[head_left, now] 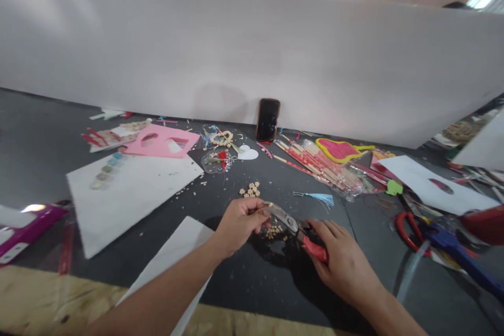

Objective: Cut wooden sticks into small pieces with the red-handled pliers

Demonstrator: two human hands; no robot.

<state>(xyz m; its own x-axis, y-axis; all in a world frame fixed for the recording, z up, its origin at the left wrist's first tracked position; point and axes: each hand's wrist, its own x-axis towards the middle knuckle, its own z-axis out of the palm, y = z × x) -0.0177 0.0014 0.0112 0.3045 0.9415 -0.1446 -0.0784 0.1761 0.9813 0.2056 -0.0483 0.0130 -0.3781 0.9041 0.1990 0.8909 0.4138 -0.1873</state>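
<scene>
Pliers [293, 227] sit low centre of frame; I grip their red handles in my right hand [342, 260], while my left hand [238, 223] pinches something tiny at the tip. Cut beads [251, 189] lie scattered; more remain.

Two bare forearms and hands, nothing worn

Both arms enter from the lower edge, uncovered as far as the frame shows: no sleeve, cuff or glove on either. The left hand [238, 223] carries no ring, and its wrist has no watch or band. The right hand [342, 257] is likewise plain, with no jewellery on the fingers or wrist. Fingernails look short and unpainted, though they are too small to judge finely.
</scene>
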